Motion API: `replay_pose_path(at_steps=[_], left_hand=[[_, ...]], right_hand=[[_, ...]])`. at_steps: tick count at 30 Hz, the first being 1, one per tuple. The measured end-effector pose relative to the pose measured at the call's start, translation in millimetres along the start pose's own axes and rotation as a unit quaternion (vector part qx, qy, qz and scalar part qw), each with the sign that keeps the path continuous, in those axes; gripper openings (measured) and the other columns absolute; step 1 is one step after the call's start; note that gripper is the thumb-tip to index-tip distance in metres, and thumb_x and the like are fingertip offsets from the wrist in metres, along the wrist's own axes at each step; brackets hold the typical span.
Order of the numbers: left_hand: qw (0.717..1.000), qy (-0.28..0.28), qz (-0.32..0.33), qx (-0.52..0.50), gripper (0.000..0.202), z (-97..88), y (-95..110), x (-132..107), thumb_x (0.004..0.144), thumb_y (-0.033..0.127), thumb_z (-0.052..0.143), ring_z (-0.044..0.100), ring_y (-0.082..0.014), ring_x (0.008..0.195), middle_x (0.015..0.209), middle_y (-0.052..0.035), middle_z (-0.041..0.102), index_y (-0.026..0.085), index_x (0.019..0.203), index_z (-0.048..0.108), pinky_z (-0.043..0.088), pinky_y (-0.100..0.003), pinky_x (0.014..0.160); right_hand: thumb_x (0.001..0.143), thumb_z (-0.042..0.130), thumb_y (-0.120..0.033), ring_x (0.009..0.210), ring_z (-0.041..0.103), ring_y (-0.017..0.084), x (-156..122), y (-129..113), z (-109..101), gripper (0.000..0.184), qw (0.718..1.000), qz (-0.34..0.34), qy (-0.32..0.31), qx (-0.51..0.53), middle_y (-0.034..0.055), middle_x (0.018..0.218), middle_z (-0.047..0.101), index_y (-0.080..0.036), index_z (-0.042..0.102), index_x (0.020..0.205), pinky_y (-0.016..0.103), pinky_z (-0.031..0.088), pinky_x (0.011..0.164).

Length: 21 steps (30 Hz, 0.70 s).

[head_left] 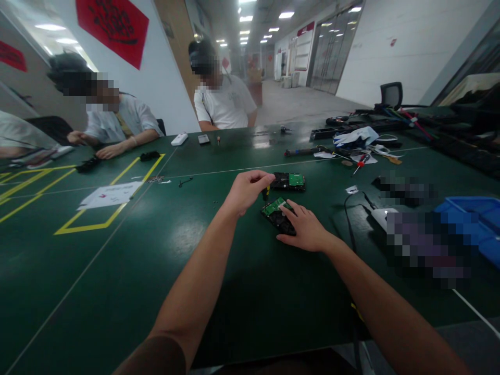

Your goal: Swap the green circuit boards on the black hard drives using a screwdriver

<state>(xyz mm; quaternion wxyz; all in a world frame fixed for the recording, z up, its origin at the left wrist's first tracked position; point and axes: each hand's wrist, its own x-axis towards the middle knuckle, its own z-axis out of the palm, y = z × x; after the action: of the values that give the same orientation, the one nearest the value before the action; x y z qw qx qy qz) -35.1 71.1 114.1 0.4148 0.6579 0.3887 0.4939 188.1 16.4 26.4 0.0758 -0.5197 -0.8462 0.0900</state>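
Circuit board side up, a hard drive (276, 219) lies at an angle on the green table. My left hand (250, 191) pinches a small yellow and black screwdriver (266, 192), upright over the drive's far left part. Whether its tip sits in a screw is too small to tell. With fingers spread over the right end and thumb by the near edge, my right hand (307, 227) holds this drive against the table. Just behind it lies a second hard drive (295, 180), its green board also facing up. Several tiny screws (215, 203) lie to the left.
On the right are a blue tray (464, 208), a black cable (347, 219) and a red-handled screwdriver (363, 160) among loose parts. Yellow tape (84, 228) and a paper sheet (109, 195) lie left. Two people (230, 101) sit across the table; another's sleeve shows far left.
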Motion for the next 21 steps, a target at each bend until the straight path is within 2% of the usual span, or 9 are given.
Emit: replay_pose_path(at_steps=[3,8,16,21], left_hand=[[1.0,0.014,-0.004,-0.01,0.021,-0.7,0.0,0.4,0.085,0.037,0.075,0.059,-0.0141,0.076,0.084,-0.0028,0.07,0.017,0.091,0.075,0.045,-0.029,0.073],[0.999,0.035,-0.034,-0.005,0.022,-0.6,0.9,-0.1,0.082,0.037,0.078,0.057,-0.0132,0.073,0.081,-0.0028,0.067,0.017,0.086,0.07,0.043,-0.028,0.069],[0.998,0.054,-0.027,0.023,0.021,-3.9,-3.1,1.7,0.084,0.036,0.076,0.056,-0.0131,0.071,0.079,-0.0021,0.066,0.017,0.084,0.067,0.044,-0.028,0.069],[0.998,0.058,-0.032,0.02,0.021,-3.7,-5.2,3.4,0.085,0.036,0.075,0.06,-0.0145,0.075,0.085,-0.0048,0.069,0.016,0.089,0.068,0.047,-0.029,0.072]], right_hand=[[0.083,0.056,-0.08,0.15,0.029,0.045,0.1,1.2,0.9,0.102,1.0,-0.003,0.002,0.004,0.0172,0.171,0.021,-0.022,0.031,0.163,0.059,0.028,0.118],[0.083,0.054,-0.081,0.15,0.029,0.045,0.3,3.8,4.0,0.101,1.0,-0.011,0.015,0.005,0.0172,0.17,0.021,-0.024,0.031,0.163,0.06,0.028,0.117],[0.083,0.055,-0.081,0.149,0.031,0.045,-0.1,2.0,1.0,0.102,1.0,-0.01,0.009,0.004,0.0186,0.17,0.022,-0.021,0.032,0.163,0.059,0.029,0.117],[0.084,0.054,-0.081,0.149,0.031,0.045,-0.2,2.5,2.0,0.101,1.0,-0.012,0.008,0.001,0.0191,0.17,0.022,-0.02,0.032,0.162,0.06,0.029,0.117]])
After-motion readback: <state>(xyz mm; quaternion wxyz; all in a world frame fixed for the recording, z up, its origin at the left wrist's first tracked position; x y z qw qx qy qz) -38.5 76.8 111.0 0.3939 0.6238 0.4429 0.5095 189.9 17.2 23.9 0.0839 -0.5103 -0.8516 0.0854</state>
